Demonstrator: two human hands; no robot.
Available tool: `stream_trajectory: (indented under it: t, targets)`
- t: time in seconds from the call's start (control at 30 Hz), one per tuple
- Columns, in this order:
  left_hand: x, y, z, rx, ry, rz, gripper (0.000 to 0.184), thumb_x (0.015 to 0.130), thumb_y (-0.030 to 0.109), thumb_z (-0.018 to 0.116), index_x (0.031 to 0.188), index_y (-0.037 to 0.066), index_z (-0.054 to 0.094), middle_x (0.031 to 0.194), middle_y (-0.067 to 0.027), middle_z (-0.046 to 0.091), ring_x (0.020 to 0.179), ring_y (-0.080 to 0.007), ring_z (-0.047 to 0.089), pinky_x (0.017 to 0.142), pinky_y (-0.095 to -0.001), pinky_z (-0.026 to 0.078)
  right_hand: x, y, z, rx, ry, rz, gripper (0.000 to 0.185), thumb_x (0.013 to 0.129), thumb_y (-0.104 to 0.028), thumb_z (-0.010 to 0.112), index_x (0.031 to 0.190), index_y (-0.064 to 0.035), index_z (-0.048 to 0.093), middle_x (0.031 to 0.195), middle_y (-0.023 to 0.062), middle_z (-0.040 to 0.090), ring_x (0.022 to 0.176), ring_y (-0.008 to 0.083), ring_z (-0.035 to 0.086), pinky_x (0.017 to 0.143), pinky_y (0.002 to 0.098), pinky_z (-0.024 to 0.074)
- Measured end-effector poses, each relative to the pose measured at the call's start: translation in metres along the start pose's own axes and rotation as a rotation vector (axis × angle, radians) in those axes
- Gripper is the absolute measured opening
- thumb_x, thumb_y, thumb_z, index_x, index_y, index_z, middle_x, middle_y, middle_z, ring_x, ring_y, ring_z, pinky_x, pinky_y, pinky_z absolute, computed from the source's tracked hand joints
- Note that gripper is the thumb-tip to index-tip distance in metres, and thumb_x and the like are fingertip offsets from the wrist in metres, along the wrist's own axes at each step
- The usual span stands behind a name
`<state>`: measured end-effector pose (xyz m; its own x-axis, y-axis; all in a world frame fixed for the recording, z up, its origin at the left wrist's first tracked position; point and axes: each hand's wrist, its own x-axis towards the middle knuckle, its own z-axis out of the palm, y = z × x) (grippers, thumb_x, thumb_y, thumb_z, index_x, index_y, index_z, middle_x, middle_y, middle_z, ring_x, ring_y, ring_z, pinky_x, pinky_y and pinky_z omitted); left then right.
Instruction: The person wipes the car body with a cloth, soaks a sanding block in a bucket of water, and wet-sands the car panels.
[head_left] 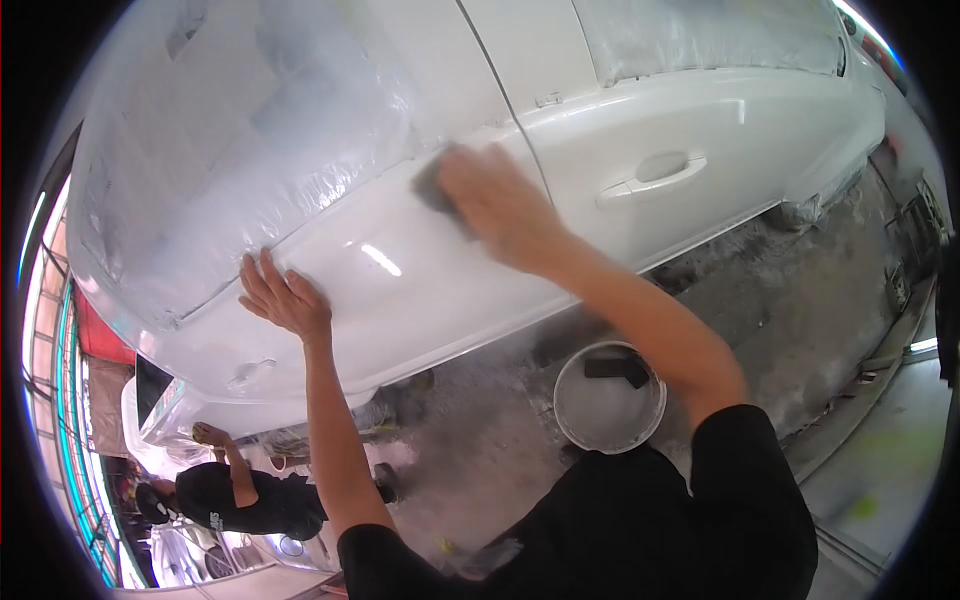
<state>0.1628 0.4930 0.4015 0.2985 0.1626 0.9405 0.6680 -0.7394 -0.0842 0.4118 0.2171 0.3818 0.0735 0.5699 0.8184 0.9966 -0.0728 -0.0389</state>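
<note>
My right hand (503, 205), smeared by motion, presses a dark grey pad (432, 187) against the white car body (385, 300). The pad looks like a sanding block, but the blur hides its details. It lies just below the window edge, left of the door seam. My left hand (288, 295) rests on the same panel further left, fingers spread and nothing in it. Cloudy plastic film (250, 130) covers the glass above both hands. To the right, a door handle (655, 180) is coated white like the body.
Below the car, a round bucket (557, 400) stands on the stained floor (450, 440) with a dark block (615, 368) in it. A co-worker (250, 497) in black is at the lower left, one hand raised near another white vehicle part (160, 430).
</note>
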Motion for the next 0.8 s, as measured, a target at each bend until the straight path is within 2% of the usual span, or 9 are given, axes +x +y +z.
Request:
stream_trajectory:
  t: [0.07, 0.17, 0.2, 0.3, 0.4, 0.5, 0.7, 0.8]
  targets:
    - [-0.003, -0.004, 0.001, 0.021, -0.006, -0.010, 0.050, 0.105, 0.034, 0.035, 0.144, 0.011, 0.056, 0.155, -0.0144, 0.046, 0.146, -0.0355, 0.038, 0.119, -0.0627, 0.015, -0.027, 0.027, -0.012, -0.045, -0.030, 0.020, 0.058, 0.086, -0.005, 0.056, 0.141, 0.0124, 0.047, 0.153, 0.0291, 0.044, 0.147, 0.0446, 0.037, 0.122, 0.0582, 0.0266]
    - [-0.002, 0.000, -0.001, -0.021, 0.028, 0.015, 0.050, 0.104, 0.033, 0.036, 0.144, 0.011, 0.057, 0.155, -0.0142, 0.046, 0.146, -0.0356, 0.038, 0.119, -0.0626, 0.015, -0.021, 0.008, 0.004, -0.026, 0.088, 0.099, 0.060, 0.084, -0.005, 0.057, 0.141, 0.0136, 0.046, 0.153, 0.0315, 0.043, 0.147, 0.0477, 0.035, 0.123, 0.0583, 0.0257]
    - [-0.004, 0.001, -0.001, -0.014, 0.022, 0.010, 0.050, 0.104, 0.033, 0.036, 0.144, 0.011, 0.057, 0.155, -0.0143, 0.046, 0.146, -0.0358, 0.039, 0.119, -0.0626, 0.016, -0.008, -0.001, 0.014, 0.074, 0.111, 0.070, 0.060, 0.083, -0.005, 0.057, 0.140, 0.0143, 0.047, 0.152, 0.0331, 0.042, 0.146, 0.0503, 0.035, 0.123, 0.0583, 0.0249]
    - [0.001, 0.000, -0.002, -0.003, 0.016, 0.009, 0.050, 0.104, 0.033, 0.036, 0.143, 0.010, 0.058, 0.155, -0.0147, 0.046, 0.145, -0.0363, 0.039, 0.118, -0.0629, 0.016, 0.006, -0.008, 0.010, 0.025, 0.062, 0.030, 0.056, 0.087, -0.005, 0.055, 0.140, 0.0128, 0.048, 0.151, 0.0304, 0.045, 0.145, 0.0468, 0.039, 0.122, 0.0565, 0.0273]
    - [-0.002, 0.000, 0.002, -0.018, 0.025, -0.001, 0.050, 0.104, 0.034, 0.036, 0.142, 0.010, 0.058, 0.155, -0.0151, 0.046, 0.145, -0.0365, 0.040, 0.118, -0.0637, 0.016, -0.028, 0.007, -0.010, -0.105, 0.057, 0.122, 0.054, 0.089, -0.005, 0.053, 0.139, 0.0121, 0.049, 0.150, 0.0279, 0.047, 0.143, 0.0439, 0.042, 0.120, 0.0557, 0.0290]
    - [-0.003, -0.001, -0.002, -0.023, 0.025, 0.014, 0.050, 0.105, 0.034, 0.036, 0.142, 0.010, 0.058, 0.155, -0.0153, 0.047, 0.145, -0.0364, 0.040, 0.117, -0.0643, 0.016, -0.016, 0.005, -0.005, -0.053, 0.118, 0.152, 0.052, 0.089, -0.004, 0.053, 0.139, 0.0113, 0.049, 0.150, 0.0275, 0.047, 0.142, 0.0436, 0.043, 0.120, 0.0559, 0.0296]
    - [-0.003, -0.005, 0.004, -0.014, 0.040, 0.013, 0.051, 0.105, 0.035, 0.036, 0.142, 0.009, 0.058, 0.154, -0.0155, 0.048, 0.144, -0.0367, 0.041, 0.117, -0.0649, 0.017, -0.031, 0.009, -0.013, -0.109, 0.017, 0.161, 0.054, 0.088, -0.002, 0.054, 0.140, 0.0105, 0.049, 0.151, 0.0284, 0.046, 0.144, 0.0451, 0.041, 0.120, 0.0574, 0.0290]
    - [-0.006, 0.001, 0.000, -0.027, 0.035, 0.018, 0.050, 0.105, 0.035, 0.037, 0.143, 0.010, 0.058, 0.154, -0.0154, 0.048, 0.144, -0.0370, 0.042, 0.116, -0.0655, 0.018, -0.024, 0.009, -0.004, -0.050, 0.099, 0.161, 0.056, 0.086, -0.001, 0.056, 0.141, 0.0104, 0.049, 0.152, 0.0281, 0.046, 0.145, 0.0441, 0.041, 0.120, 0.0591, 0.0281]
